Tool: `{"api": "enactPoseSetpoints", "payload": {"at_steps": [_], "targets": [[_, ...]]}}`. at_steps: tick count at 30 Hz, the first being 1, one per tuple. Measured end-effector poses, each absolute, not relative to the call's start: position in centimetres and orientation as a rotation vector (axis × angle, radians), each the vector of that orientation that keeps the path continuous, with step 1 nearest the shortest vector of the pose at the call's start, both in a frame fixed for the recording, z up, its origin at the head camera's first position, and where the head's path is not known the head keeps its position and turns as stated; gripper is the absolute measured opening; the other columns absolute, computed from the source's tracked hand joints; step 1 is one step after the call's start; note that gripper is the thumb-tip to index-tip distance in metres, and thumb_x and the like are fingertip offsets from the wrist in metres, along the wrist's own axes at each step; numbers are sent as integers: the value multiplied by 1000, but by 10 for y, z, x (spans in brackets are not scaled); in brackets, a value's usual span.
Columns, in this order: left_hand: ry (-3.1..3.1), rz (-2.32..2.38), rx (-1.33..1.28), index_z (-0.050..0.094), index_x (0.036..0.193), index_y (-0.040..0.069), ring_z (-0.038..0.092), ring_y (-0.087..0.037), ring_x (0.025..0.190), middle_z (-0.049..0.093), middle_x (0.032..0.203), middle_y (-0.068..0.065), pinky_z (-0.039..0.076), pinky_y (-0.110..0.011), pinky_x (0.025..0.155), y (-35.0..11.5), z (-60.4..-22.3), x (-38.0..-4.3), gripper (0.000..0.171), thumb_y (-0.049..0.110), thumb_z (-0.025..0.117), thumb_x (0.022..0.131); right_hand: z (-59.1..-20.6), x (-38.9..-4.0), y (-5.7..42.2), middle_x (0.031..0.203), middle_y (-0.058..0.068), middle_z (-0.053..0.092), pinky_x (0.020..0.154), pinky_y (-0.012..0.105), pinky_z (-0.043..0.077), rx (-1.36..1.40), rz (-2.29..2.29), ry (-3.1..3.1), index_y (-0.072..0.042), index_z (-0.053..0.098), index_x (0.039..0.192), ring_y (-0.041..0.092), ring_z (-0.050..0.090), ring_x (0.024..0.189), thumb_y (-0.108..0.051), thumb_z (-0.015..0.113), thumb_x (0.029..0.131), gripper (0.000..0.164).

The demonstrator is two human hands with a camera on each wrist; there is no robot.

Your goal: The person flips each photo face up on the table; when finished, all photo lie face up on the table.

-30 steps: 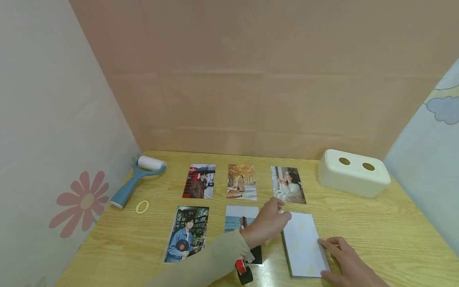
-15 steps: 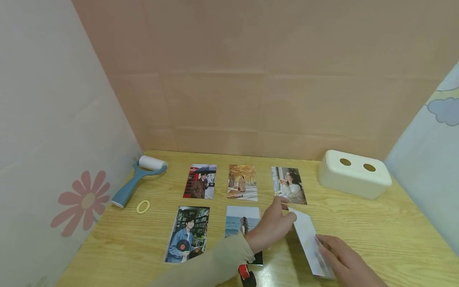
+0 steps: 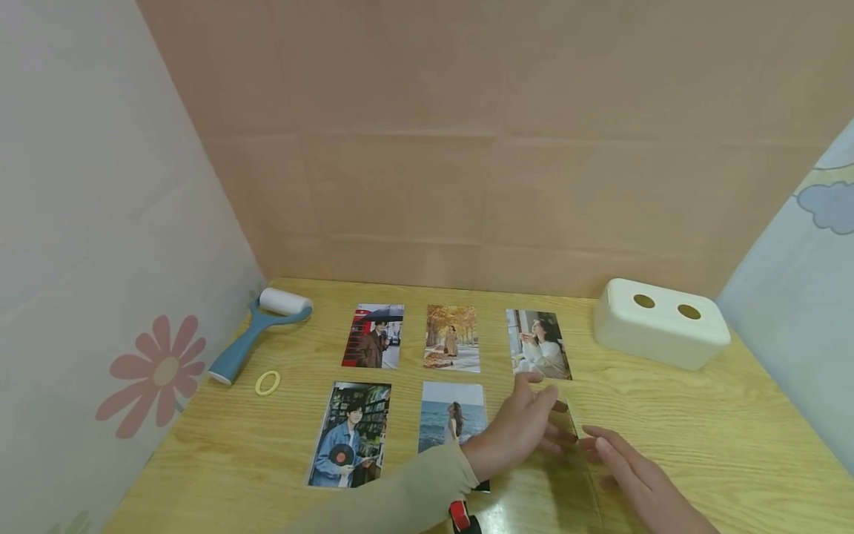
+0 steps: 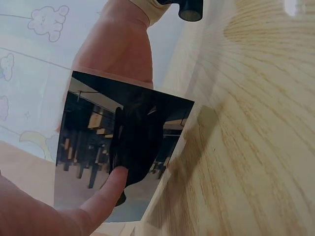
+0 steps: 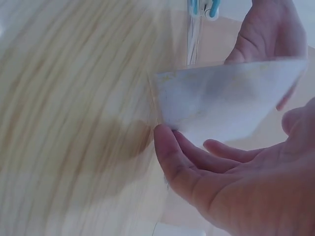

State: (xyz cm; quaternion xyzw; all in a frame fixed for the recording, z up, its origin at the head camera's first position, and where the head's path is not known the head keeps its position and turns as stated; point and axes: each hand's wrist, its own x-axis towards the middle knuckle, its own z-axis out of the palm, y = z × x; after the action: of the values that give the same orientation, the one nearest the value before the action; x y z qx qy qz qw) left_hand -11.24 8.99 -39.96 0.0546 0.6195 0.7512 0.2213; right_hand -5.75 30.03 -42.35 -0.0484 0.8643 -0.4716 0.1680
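Note:
A white-backed photo [image 5: 216, 98] stands almost on edge between my two hands; in the head view it shows only as a thin line. The left wrist view shows its dark, glossy picture side [image 4: 93, 147], with a straight finger of my left hand [image 3: 510, 430] against it. At the white back, fingertips of my right hand [image 3: 640, 482] touch near the lower edge, its thumb held apart. Left of the hands lie a sea photo [image 3: 437, 415], partly covered by my left arm, and a photo of a person with a record [image 3: 356, 430].
Behind lies a row of photos: a red phone box [image 3: 373, 337], autumn trees [image 3: 454, 337] and a person by a window [image 3: 537, 345]. A cream box [image 3: 660, 326] with two holes stands at back right. A blue lint roller [image 3: 247, 341] and yellow ring [image 3: 267, 383] lie left.
The photo lay flat, white side up; its left side has swung up to the right until it stands on edge. My left fingers have followed it rightward while my right hand stays at the right edge.

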Motion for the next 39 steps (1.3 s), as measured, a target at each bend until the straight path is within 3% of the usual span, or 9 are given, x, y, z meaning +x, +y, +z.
{"api": "enactPoseSetpoints", "payload": {"at_steps": [6, 11, 14, 20, 26, 29, 32, 33, 39], "targets": [[1686, 2093, 128, 38, 137, 12, 72, -36, 82, 66, 108, -5, 60, -47, 66, 93, -400, -110, 40, 37, 45, 108, -418, -60, 294, 148, 28, 44, 86, 31, 53, -87, -1362, 2434, 4, 34, 152, 34, 52, 128, -36, 23, 114, 56], [1711, 2046, 138, 42, 130, 15, 72, -33, 81, 65, 110, -4, 60, -45, 67, 93, -402, -109, 33, 38, 45, 107, -414, -61, 293, 155, 32, 32, 92, 47, 51, -34, -1361, 2400, 6, 29, 154, 47, 42, 134, -42, 23, 113, 64], [1716, 2026, 153, 43, 129, 15, 72, -32, 81, 65, 110, -4, 60, -45, 67, 92, -402, -108, 32, 39, 44, 108, -413, -61, 293, 155, 30, 33, 91, 45, 51, -32, -1356, 2412, 4, 30, 154, 41, 46, 133, -42, 25, 113, 62], [1703, 1993, 166, 42, 132, 14, 71, -32, 84, 65, 112, -5, 60, -44, 68, 89, -404, -108, 35, 40, 42, 109, -415, -60, 294, 144, 29, 47, 83, 29, 54, -87, -1478, 2402, 5, 30, 153, 8, 59, 112, -29, 27, 114, 52], [1790, 1912, 171, 41, 134, 15, 70, -27, 87, 67, 110, 1, 59, -42, 68, 88, -406, -107, 37, 43, 41, 109, -414, -58, 295, 138, 33, 51, 77, 32, 57, -34, -1567, 2399, 5, 24, 153, 9, 65, 101, -25, 27, 114, 50], [1854, 1868, 184, 41, 135, 16, 68, -22, 88, 68, 109, 5, 57, -40, 70, 88, -407, -108, 38, 44, 41, 109, -415, -57, 294, 98, 18, 65, 60, 30, 52, -17, -1573, 2490, 1, 28, 153, 8, 60, 71, -23, 28, 114, 45], [1926, 1813, 224, 40, 139, 14, 65, -18, 93, 67, 110, 8, 54, -38, 75, 86, -408, -109, 43, 45, 40, 109, -417, -57, 292, 66, 5, 45, 47, 34, 40, -55, -1606, 2596, -5, 30, 151, 16, 41, 51, -19, 29, 114, 40], [1950, 1797, 235, 40, 140, 14, 65, -17, 95, 67, 111, 8, 53, -38, 77, 86, -408, -109, 44, 45, 39, 109, -417, -57, 292, 61, 3, 37, 45, 36, 36, -55, -1608, 2635, -7, 32, 151, 20, 35, 49, -17, 29, 114, 39], [2068, 1727, 301, 43, 137, 17, 62, -17, 105, 65, 117, 5, 48, -38, 88, 84, -410, -109, 38, 43, 37, 109, -417, -57, 292, 61, 3, 35, 44, 36, 33, -79, -1622, 2711, -10, 29, 153, 20, 34, 48, -18, 31, 113, 40]]}}
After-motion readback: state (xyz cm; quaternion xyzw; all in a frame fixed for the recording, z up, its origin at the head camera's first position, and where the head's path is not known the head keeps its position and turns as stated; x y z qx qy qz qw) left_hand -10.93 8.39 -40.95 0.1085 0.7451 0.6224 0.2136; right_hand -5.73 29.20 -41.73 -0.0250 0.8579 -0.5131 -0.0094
